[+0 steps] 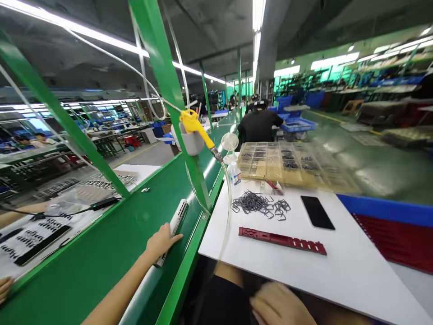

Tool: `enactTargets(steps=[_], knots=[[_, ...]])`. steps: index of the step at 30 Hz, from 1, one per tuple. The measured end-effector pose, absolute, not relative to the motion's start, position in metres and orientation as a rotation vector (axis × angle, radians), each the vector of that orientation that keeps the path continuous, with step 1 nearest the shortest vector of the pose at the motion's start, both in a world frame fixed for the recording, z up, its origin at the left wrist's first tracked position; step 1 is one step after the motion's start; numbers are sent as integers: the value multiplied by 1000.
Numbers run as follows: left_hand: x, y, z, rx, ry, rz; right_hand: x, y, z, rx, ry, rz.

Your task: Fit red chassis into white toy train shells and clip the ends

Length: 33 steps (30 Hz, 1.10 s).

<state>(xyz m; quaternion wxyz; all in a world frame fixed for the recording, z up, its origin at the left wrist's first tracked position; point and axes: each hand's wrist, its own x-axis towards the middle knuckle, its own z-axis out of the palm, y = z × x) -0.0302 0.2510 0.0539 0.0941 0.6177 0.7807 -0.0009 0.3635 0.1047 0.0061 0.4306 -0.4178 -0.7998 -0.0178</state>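
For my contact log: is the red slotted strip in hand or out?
Out: the red slotted strip lies on the white tabletop, apart from the left hand and blurred right hand.

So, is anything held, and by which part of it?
The left grip lies across the middle of the pale slotted bar; whether it's held is unclear. Nothing shows in the blurred right grip.
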Motion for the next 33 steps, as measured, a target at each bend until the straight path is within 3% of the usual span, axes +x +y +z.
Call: enactTargets(steps=[4,8,13,18,21,23,27,29,33], knots=[[-55,218,66,1708,2291,275,340,191,163,-723,-2104,-52],[-72,156,72,1633,2042,661,294,280,290,-1155,-1862,18],[0,82,20,999,1134,1281,246,322,358,-1160,-1976,230],[74,44,-23,740,820,1153,280,290,420,-1059,-1798,357],[75,41,-30,720,838,1027,339,228,400,-882,-1803,696],[68,41,-33,705,860,992,372,164,345,-1098,-1934,864],[63,37,-36,719,858,896,391,29,188,-1844,-1874,933],[65,34,-35,740,841,828,387,-12,127,-1971,-1824,1000],[68,31,-33,766,833,719,375,-31,85,-2046,-1840,1177]])
